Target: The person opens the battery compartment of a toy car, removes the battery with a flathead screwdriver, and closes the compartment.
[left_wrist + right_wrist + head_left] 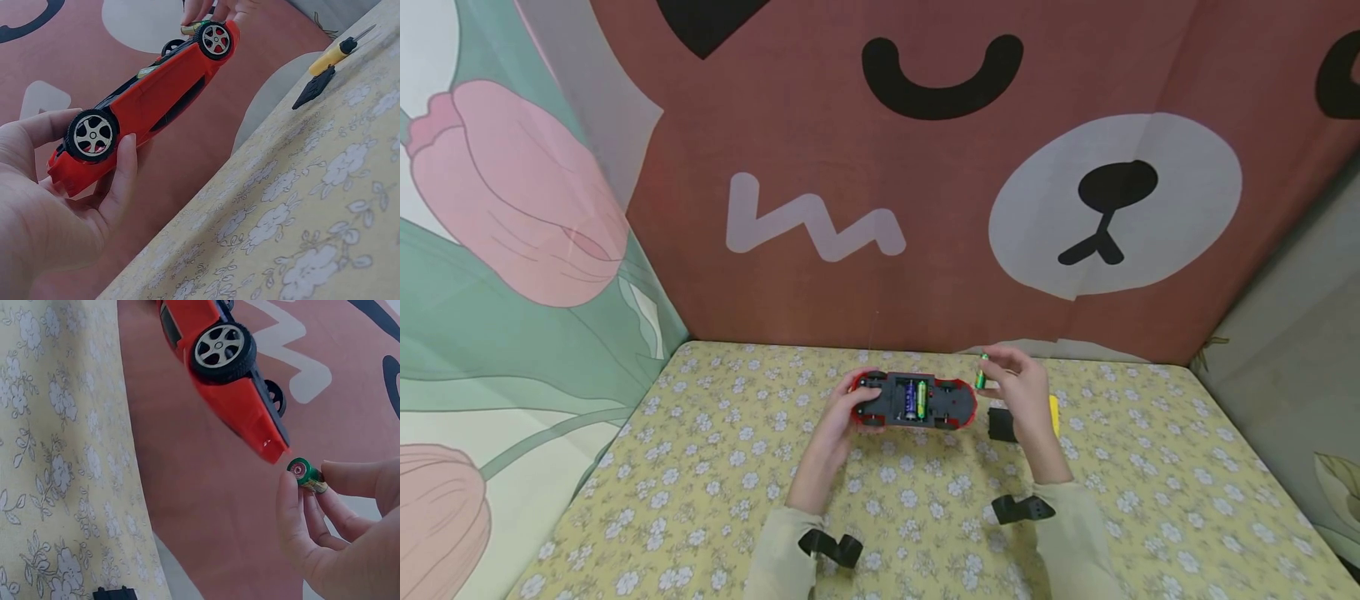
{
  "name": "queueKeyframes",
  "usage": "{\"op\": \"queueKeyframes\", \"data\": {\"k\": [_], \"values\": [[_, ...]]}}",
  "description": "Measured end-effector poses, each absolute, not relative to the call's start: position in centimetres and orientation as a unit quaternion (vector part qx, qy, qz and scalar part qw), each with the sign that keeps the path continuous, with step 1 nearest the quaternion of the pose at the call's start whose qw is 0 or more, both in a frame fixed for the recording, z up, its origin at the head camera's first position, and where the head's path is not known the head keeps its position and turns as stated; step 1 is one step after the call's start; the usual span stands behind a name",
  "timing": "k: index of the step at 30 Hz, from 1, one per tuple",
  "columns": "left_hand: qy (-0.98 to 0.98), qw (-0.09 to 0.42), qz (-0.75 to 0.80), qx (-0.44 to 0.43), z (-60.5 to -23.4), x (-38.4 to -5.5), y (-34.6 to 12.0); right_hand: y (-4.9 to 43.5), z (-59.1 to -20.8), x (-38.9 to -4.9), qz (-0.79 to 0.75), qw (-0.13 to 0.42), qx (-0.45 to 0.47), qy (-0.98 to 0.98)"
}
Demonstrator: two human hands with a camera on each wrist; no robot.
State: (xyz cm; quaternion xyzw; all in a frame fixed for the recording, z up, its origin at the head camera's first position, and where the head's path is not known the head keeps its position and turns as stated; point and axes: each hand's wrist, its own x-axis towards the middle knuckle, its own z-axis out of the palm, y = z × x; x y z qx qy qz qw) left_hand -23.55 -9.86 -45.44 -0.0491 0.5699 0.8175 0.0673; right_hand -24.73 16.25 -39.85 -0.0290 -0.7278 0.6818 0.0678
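Head view: left hand (837,419) grips the upturned red toy car (952,402) above the counter (700,500); right hand (1018,389), apart, pinches a green battery (981,373) just beside the car's free end; best keep the battery bay (900,402) upward, steady, and check polarity.

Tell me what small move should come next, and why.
Probably bring the green battery pinched in the right hand over the open compartment of the toy car: two batteries sit there, the left hand holds the car underside up, though whether a slot is free is unclear.
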Motion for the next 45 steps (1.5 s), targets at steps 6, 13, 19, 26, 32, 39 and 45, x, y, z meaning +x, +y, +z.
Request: {"op": "queueKeyframes", "data": {"k": [6,13,19,26,32,39,45], "values": [[0.572,0.064,0.816,-0.052,-45.4,-23.5,-9.8,16.5,-40.4,-25.1,0.678,0.06,-0.035,-0.732],[0.572,0.06,0.816,-0.061,-45.3,-23.5,-9.9,16.8,-40.8,-25.4,0.67,0.05,-0.044,-0.739],[0.58,0.051,0.81,-0.067,-45.4,-23.5,-9.9,17.0,-41.2,-25.5,0.668,0.038,-0.051,-0.741],[0.578,0.034,0.812,-0.067,-45.2,-23.5,-9.7,17.1,-41.5,-25.7,0.659,0.034,-0.049,-0.75],[0.577,0.033,0.813,-0.062,-45.1,-23.4,-9.6,17.2,-41.8,-25.8,0.651,0.032,-0.048,-0.757],[0.578,0.036,0.813,-0.06,-45.3,-23.5,-9.7,17.2,-42.0,-25.8,0.644,0.023,-0.047,-0.763],[0.577,0.034,0.814,-0.065,-45.3,-23.6,-9.9,17.1,-42.2,-25.9,0.642,0.018,-0.052,-0.764]]}}
